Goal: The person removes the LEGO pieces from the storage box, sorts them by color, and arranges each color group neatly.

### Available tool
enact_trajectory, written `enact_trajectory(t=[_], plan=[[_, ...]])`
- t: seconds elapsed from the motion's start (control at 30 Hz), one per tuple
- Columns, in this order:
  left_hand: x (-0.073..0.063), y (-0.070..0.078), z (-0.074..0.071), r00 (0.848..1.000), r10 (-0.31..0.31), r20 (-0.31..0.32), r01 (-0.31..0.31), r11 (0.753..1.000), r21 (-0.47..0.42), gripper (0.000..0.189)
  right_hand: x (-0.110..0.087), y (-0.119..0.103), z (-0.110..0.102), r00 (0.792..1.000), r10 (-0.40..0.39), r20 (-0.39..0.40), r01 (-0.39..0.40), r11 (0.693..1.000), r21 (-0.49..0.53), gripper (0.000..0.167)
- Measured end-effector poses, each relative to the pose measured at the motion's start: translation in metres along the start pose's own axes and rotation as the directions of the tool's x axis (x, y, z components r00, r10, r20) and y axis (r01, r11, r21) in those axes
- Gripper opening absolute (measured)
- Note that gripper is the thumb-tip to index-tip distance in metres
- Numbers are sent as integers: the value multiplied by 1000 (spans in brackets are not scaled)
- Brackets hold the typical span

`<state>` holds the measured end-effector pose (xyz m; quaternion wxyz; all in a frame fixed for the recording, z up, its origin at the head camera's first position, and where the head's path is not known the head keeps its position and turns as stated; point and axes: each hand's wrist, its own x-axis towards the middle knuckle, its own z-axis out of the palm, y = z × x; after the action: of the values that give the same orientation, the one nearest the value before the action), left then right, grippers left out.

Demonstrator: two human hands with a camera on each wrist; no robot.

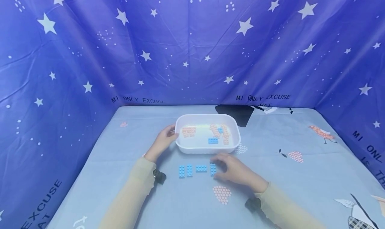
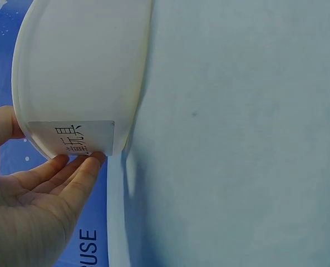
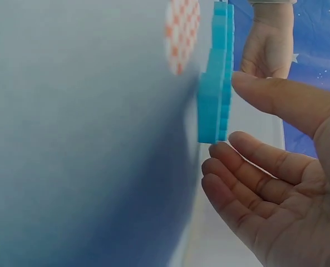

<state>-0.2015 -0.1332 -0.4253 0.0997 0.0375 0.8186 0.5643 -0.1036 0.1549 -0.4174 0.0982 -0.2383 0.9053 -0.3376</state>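
A white plastic bin holds orange and blue building bricks. My left hand grips its left end, thumb at the rim and fingers against the labelled outer wall. In front of the bin, several blue building bricks stand studs up in a row; one lies crosswise. My right hand is at the right end of this row, thumb and fingers spread around the rightmost blue brick. In the right wrist view, the fingertips are right by the end of the nearest blue brick.
Inside the bin are a blue brick, a group of orange bricks on the left and more on the right. A patterned light-blue cloth covers the table. Purple star-printed curtains surround it.
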Motion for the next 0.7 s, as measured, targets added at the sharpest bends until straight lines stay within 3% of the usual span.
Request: enact_trajectory(t=[0.2,0.4,0.7], plan=[[0,0,0,1000,9,0,-9,1000,-4,56,1,-6,-6,1000,3,-29,-4,999,-34,49],[0,-1,0,1000,11,1,-11,1000,-9,56,1,-12,-16,999,11,-43,-10,1000,12,47],[0,0,0,1000,14,5,-14,1000,-20,56,9,-18,-31,988,-58,-144,56,998,-14,38]])
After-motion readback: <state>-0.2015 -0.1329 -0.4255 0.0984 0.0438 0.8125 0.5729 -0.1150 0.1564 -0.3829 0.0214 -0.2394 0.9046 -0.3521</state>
